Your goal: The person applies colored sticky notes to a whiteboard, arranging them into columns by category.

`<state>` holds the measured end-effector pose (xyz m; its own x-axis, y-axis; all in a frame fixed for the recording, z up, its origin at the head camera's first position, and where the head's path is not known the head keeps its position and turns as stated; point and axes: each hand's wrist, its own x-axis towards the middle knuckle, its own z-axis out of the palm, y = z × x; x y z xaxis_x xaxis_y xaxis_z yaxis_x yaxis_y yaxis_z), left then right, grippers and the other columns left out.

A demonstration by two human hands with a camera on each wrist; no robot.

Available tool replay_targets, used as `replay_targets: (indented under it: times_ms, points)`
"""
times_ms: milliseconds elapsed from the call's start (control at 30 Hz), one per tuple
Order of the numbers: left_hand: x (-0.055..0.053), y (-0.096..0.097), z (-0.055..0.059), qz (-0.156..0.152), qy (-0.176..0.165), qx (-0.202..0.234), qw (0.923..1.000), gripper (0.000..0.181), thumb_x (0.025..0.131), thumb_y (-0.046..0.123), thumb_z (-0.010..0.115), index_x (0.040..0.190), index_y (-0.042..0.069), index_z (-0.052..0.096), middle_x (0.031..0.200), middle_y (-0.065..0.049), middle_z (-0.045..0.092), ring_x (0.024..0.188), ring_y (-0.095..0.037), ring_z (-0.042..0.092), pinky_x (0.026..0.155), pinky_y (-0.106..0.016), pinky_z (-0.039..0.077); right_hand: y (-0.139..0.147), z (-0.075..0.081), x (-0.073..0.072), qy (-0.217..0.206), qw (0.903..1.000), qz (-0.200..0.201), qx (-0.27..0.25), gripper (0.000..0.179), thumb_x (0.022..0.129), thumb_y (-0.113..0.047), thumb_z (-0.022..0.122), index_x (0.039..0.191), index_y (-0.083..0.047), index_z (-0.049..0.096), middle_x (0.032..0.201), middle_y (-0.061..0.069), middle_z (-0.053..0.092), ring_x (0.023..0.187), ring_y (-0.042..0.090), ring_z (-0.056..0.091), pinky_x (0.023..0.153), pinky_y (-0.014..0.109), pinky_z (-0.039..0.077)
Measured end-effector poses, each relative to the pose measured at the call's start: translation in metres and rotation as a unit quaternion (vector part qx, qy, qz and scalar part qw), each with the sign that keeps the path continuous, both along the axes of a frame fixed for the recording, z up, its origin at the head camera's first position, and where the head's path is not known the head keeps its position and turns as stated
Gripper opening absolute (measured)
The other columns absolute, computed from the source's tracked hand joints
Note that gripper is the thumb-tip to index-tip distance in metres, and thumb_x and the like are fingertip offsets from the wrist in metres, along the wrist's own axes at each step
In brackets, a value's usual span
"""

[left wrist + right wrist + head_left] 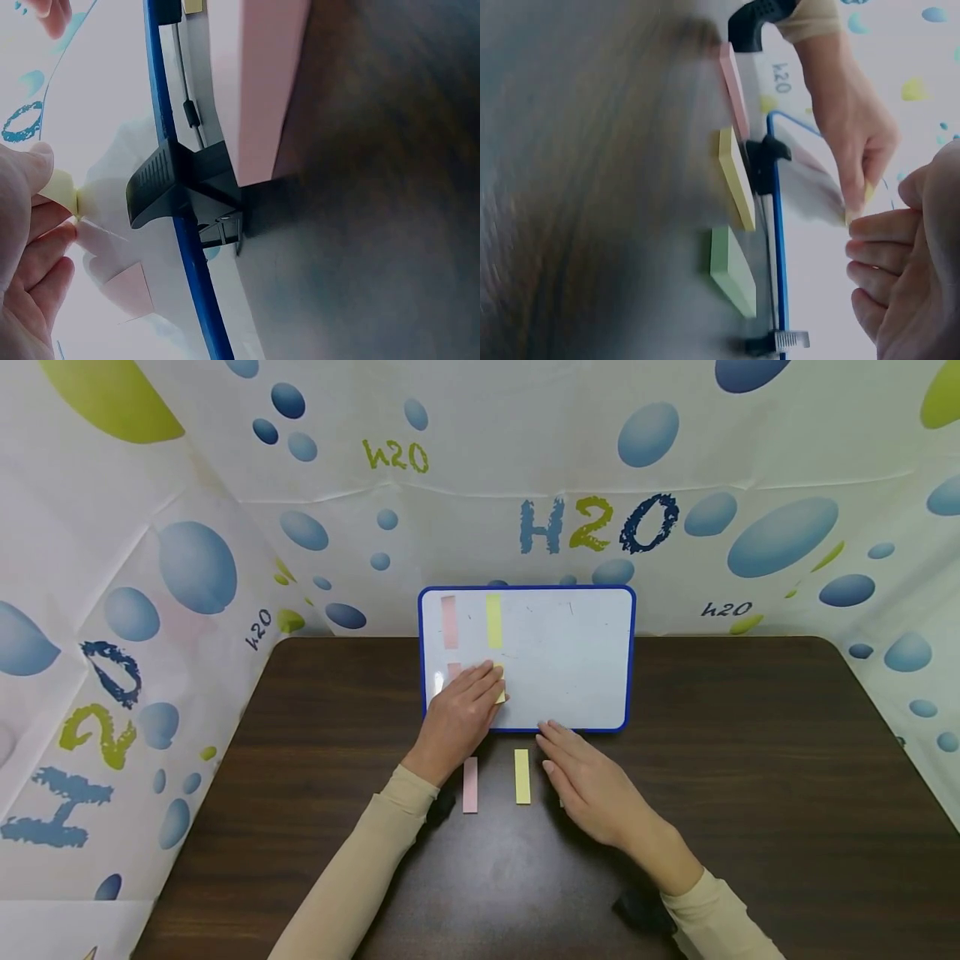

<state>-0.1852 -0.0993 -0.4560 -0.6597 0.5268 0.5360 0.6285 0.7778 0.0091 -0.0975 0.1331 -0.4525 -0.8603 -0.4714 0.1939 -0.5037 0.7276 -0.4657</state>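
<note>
A whiteboard [570,668] with a blue frame stands tilted at the back of the table. My left hand [457,714] is at its lower left part, pinching a yellow sticky note [61,190] by thumb and fingers at the board's surface. Beside the board's bottom edge is my right hand [596,789], fingers extended and holding nothing. Higher on the board are a pink sticky note [449,622] and another yellow sticky note [494,621]. A lower pink sticky note [131,291] is partly covered by the left hand in the head view.
In front of the board lie a pink sticky pad [470,785], a yellow pad [522,777] and a green pad [733,271], the last mostly behind the right hand in the head view. Black clips [187,187] hold the board's lower edge. A printed curtain [480,527] hangs behind.
</note>
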Motion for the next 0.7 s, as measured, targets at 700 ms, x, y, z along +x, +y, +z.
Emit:
replay_targets:
  times_ms: [700]
  points:
    - [-0.001,-0.002,0.0,-0.008,0.001,0.0,1.0,0.037,0.092,0.02,0.077,0.127,0.006,0.072,0.135,-0.008,0.069,0.13,-0.024,0.063,0.114,-0.037,0.047,0.042,-0.016,-0.031,0.051,0.995,-0.086,0.01,0.058,0.108,-0.024,0.044,0.156,0.007,0.032,0.167,0.021,0.024,0.157,0.037,0.022,0.131,0.046,0.018]
